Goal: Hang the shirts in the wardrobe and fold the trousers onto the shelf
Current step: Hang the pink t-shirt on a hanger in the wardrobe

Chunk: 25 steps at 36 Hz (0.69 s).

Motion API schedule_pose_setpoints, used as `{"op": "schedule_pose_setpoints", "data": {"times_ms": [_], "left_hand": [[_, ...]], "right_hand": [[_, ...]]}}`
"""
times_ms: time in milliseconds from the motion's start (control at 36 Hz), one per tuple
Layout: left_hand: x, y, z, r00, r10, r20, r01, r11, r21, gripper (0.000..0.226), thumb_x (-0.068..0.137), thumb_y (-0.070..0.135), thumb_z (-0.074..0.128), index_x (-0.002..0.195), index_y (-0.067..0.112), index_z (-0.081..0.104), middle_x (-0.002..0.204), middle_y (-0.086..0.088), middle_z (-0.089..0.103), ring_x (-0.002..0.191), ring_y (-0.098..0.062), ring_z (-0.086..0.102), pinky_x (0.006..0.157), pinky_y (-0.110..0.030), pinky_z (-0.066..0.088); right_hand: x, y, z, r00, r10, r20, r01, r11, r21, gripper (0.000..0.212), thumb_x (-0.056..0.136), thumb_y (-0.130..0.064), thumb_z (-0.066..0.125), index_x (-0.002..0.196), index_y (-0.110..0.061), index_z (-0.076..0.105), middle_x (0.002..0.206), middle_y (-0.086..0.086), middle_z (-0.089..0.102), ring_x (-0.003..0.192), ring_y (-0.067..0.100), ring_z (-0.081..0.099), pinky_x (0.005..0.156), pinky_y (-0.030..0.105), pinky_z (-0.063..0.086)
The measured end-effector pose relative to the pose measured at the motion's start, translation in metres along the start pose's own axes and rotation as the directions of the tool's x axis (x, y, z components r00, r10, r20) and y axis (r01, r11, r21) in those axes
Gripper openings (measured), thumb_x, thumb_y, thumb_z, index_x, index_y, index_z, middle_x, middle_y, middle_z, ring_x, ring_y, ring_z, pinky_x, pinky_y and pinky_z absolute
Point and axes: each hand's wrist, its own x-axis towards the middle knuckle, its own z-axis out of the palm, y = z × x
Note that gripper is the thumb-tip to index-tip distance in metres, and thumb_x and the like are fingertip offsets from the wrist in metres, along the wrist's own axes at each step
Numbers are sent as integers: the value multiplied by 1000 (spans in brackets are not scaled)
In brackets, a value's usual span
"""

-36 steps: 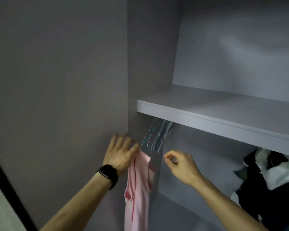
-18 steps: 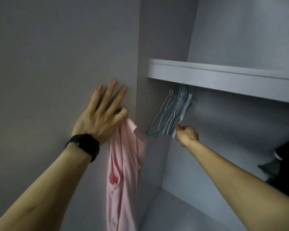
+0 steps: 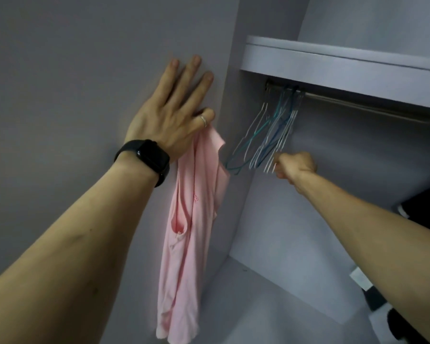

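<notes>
A pink shirt (image 3: 191, 219) hangs down limp beside the wardrobe's left panel. My left hand (image 3: 171, 110) holds its top edge pinched under the thumb, while the fingers lie straight and flat against the panel. Several wire hangers (image 3: 266, 140), white and teal, hang bunched at the left end of the metal rail (image 3: 358, 101) under the shelf (image 3: 333, 63). My right hand (image 3: 294, 166) reaches into the wardrobe, its fingers curled round the lower end of a white hanger.
Dark and white clothes (image 3: 425, 207) hang at the right edge, partly cut off by the frame. The wardrobe floor (image 3: 271, 306) lies below. The grey side panel (image 3: 85, 70) fills the left.
My right hand has closed on the bottom of a white hanger. The view has moved closer and lower, so the rail shows under the shelf. My left hand stays on the panel with the shirt.
</notes>
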Motion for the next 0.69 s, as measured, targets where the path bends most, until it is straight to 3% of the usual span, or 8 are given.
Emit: {"op": "schedule_pose_setpoints", "data": {"times_ms": [83, 139, 222, 333, 444, 556, 639, 694], "left_hand": [[-3, 4, 4, 998, 34, 48, -35, 999, 13, 41, 103, 23, 12, 132, 27, 40, 167, -17, -2, 150, -49, -4, 118, -62, -10], [-3, 5, 6, 1000, 24, -19, -24, 999, -39, 47, 100, 19, 12, 126, 27, 50, 166, -17, 11, 150, -49, 6, 121, -61, -4], [-3, -1, 10, 997, 35, -64, -40, 995, -90, 50, 95, 18, 16, 113, 24, 62, 162, -14, 29, 148, -49, 17, 119, -59, -7], [-5, 3, 8, 996, 79, 44, -78, 996, -44, 52, 97, 19, 13, 130, 32, 51, 167, -12, 6, 149, -50, -3, 112, -62, -23], [-4, -4, -2, 989, 76, 127, -46, 973, -225, 41, 95, 18, 31, 115, 24, 67, 162, -15, 27, 148, -51, 11, 118, -60, -18], [2, -6, -15, 947, 152, 283, -76, 962, -262, 55, 95, 21, 21, 142, 33, 47, 167, -10, 2, 145, -48, -22, 102, -60, -38], [14, -15, -35, 933, 132, 334, 32, 897, -442, 52, 96, 18, 27, 137, 31, 56, 164, -6, 26, 152, -38, -1, 106, -52, -37], [15, -15, -45, 933, 79, 351, 146, 807, -572, 41, 94, 12, 44, 127, 25, 64, 153, -4, 46, 146, -34, 34, 116, -47, -28]], "right_hand": [[-5, -9, -13, 992, -16, -126, 4, 995, -95, 48, 90, -44, 53, 110, -4, 72, 112, 18, 71, 106, 38, 66, 85, 36, 50], [-4, -14, -24, 983, -13, -184, -15, 988, -151, 59, 100, -47, 41, 129, -1, 62, 134, 22, 60, 121, 41, 58, 97, 38, 46], [-7, -23, -40, 970, -16, -244, -36, 977, -208, 63, 104, -48, 30, 134, -1, 59, 141, 24, 55, 127, 42, 54, 104, 43, 43], [-22, -24, -61, 961, -39, -273, -28, 970, -240, 63, 105, -50, 26, 125, -5, 66, 135, 25, 59, 123, 43, 55, 101, 46, 44], [-53, -9, -83, 973, -59, -225, -2, 966, -260, 60, 105, -51, 27, 114, -12, 71, 126, 24, 64, 117, 44, 57, 97, 45, 45], [-98, 14, -108, 985, -30, -172, 1, 986, -165, 57, 106, -48, 34, 77, -9, 64, 94, 22, 68, 84, 37, 59, 79, 39, 45], [-132, 21, -130, 991, -20, -133, 11, 998, -62, 60, 107, -41, 40, 60, -4, 47, 60, 11, 55, 60, 25, 49, 65, 37, 37], [-156, 29, -145, 994, -2, -110, -1, 1000, -30, 60, 105, -41, 44, 55, -9, 40, 51, 5, 45, 57, 26, 45, 61, 37, 35]]}}
